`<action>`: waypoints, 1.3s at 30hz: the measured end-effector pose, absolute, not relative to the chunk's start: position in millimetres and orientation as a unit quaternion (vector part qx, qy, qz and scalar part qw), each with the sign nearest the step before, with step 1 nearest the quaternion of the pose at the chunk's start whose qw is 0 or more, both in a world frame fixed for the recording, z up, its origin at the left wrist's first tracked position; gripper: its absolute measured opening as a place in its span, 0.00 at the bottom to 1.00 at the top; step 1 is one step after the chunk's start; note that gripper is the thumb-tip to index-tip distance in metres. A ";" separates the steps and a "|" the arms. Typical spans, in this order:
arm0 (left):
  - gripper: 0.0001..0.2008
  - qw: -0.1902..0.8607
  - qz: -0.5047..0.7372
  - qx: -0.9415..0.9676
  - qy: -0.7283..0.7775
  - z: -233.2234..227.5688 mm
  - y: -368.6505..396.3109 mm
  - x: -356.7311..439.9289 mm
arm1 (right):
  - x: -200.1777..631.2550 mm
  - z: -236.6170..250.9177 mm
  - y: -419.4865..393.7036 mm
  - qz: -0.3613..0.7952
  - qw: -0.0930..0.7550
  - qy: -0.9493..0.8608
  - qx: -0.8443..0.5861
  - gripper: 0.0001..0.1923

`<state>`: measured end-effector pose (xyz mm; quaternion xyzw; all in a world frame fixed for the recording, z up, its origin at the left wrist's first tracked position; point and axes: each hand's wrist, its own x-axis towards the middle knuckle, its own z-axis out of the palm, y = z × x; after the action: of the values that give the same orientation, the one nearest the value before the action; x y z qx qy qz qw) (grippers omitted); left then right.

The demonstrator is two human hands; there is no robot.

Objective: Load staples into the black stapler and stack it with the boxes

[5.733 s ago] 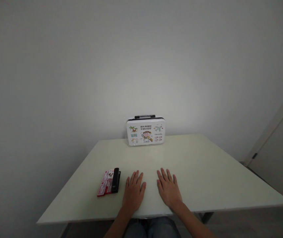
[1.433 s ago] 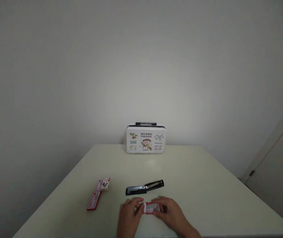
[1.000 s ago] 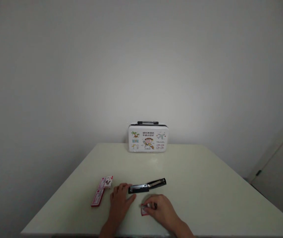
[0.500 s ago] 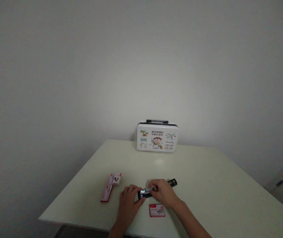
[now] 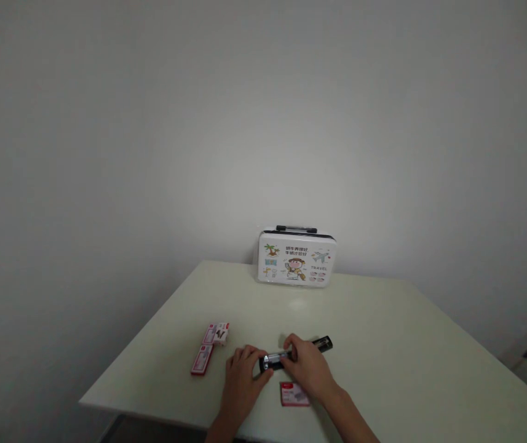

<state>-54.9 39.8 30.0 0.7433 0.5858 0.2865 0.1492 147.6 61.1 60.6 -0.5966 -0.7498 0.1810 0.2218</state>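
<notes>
A bare grey-white wall backs a pale table (image 5: 383, 344). Near its front edge the left hand (image 5: 241, 384) pins the near-left end of an opened black stapler (image 5: 293, 353) with curled fingers, while the right hand (image 5: 308, 368) pinches something small over its shiny staple channel. The stapler looks rigid, metal, fairly light, its hinged top liable to swing, so the base seems the safest hold. Just near the right hand lies an opened red staple box (image 5: 294, 394); staple strips probably break apart easily. Left sit two more red staple boxes (image 5: 210, 349), and far back stands a cartoon-printed carry case (image 5: 297, 258)
</notes>
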 end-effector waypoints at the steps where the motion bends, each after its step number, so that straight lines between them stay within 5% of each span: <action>1: 0.13 0.149 0.287 0.743 0.586 29.1 40.0 -54.9 | 145.4 56.8 56.7 0.180 0.236 -0.738 -0.607 0.09; 16: 0.16 0.155 0.276 0.743 0.590 23.1 43.4 -56.4 | 217.6 18.3 46.0 0.446 0.459 -0.502 -0.582 0.36; 20: 0.16 0.156 0.274 0.741 0.593 24.2 42.8 -56.2 | 199.9 40.4 65.8 0.433 0.456 -0.590 -0.507 0.31; 31: 0.16 0.135 0.288 0.741 0.591 25.1 40.7 -57.5 | 157.9 61.2 71.5 0.256 0.239 -0.771 -0.532 0.12; 35: 0.27 0.154 0.311 0.772 0.532 39.0 24.7 -40.0 | 176.4 56.7 68.2 0.208 0.257 -0.736 -0.591 0.12; 39: 0.29 0.234 0.194 0.885 0.351 52.8 6.4 -14.1 | 197.1 33.6 59.1 0.248 0.330 -0.662 -0.625 0.16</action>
<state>-14.1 6.4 52.8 0.8854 0.3513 0.1944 0.2344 197.1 59.1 33.6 -0.6249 -0.6623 0.2484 0.3303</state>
